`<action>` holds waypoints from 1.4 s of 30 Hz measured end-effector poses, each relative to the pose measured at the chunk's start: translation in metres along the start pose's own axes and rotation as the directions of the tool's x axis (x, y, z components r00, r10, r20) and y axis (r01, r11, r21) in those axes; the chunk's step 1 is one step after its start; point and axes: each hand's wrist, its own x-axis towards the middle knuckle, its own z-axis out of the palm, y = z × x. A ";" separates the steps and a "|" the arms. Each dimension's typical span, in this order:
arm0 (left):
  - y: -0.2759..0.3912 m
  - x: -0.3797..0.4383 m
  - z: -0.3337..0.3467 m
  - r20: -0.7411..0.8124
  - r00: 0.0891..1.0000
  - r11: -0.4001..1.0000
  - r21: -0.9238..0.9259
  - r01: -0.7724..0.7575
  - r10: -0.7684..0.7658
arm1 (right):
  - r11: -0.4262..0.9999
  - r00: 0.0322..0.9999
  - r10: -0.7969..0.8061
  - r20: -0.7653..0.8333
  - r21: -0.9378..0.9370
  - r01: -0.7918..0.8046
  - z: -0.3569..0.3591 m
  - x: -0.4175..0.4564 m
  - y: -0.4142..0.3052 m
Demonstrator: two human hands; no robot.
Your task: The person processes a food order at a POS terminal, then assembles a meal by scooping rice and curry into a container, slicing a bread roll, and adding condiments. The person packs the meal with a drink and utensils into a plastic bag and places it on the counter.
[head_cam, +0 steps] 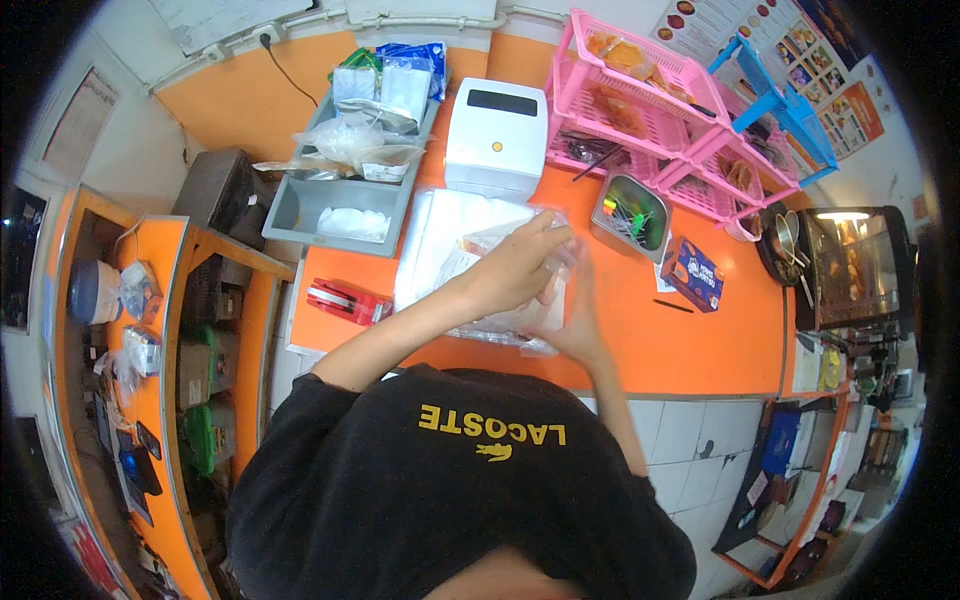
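My left hand reaches across the orange counter with its fingers closed on the upper right part of a clear plastic bag. Inside the bag a pale item and a paper slip with print show faintly. My right hand is at the bag's right side, thumb towards its lower edge; motion blur hides whether the fingers grip it. Under the bag lies a stack of white plastic sheets or bags. A red tape dispenser sits left of the stack, and a white label printer stands behind it.
A grey divided tray with plastic packaging stands back left. To the right are a metal container of coloured picks, a blue-orange box and a dark pen. Pink plastic racks and a lit food display case stand beyond.
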 end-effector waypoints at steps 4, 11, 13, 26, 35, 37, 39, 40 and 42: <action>-0.006 -0.012 0.035 0.217 0.950 0.941 0.202 -0.270 0.226 | 0.991 0.999 0.048 0.017 -0.122 -0.046 0.055 -0.023 0.064; 0.020 -0.055 0.002 0.717 0.634 0.957 -0.223 -0.184 0.289 | 0.857 0.976 -0.211 0.047 -0.471 0.208 0.073 -0.016 0.115; 0.035 -0.053 -0.056 0.661 0.705 0.966 -0.193 -0.170 0.256 | 0.794 0.912 -0.371 0.175 -0.450 0.409 0.060 -0.016 0.112; -0.134 -0.057 0.002 0.427 0.882 0.660 0.724 -0.201 -0.199 | 0.914 0.922 0.372 0.107 0.129 -0.384 0.076 -0.002 0.133; -0.187 -0.067 0.070 0.045 0.998 0.631 0.776 -0.003 -0.051 | 0.734 0.863 0.433 -0.259 -0.454 -0.505 0.152 0.025 0.088; -0.184 -0.063 0.080 -0.082 0.991 0.614 0.778 0.132 -0.108 | 0.834 0.964 0.147 -0.223 -0.495 -0.242 0.145 0.005 0.057; -0.170 -0.059 0.082 -0.209 0.963 0.667 0.695 0.268 -0.170 | 0.874 0.997 -0.034 -0.071 -0.485 -0.005 0.129 -0.011 0.048; -0.182 -0.062 0.084 -0.189 0.981 0.510 0.840 0.186 -0.047 | 0.869 0.997 -0.021 0.069 -0.492 0.053 0.122 -0.023 0.052; -0.184 -0.073 0.092 -0.195 0.975 0.592 0.777 0.217 -0.101 | 0.886 0.972 -0.031 0.232 -0.443 0.134 0.104 -0.044 0.055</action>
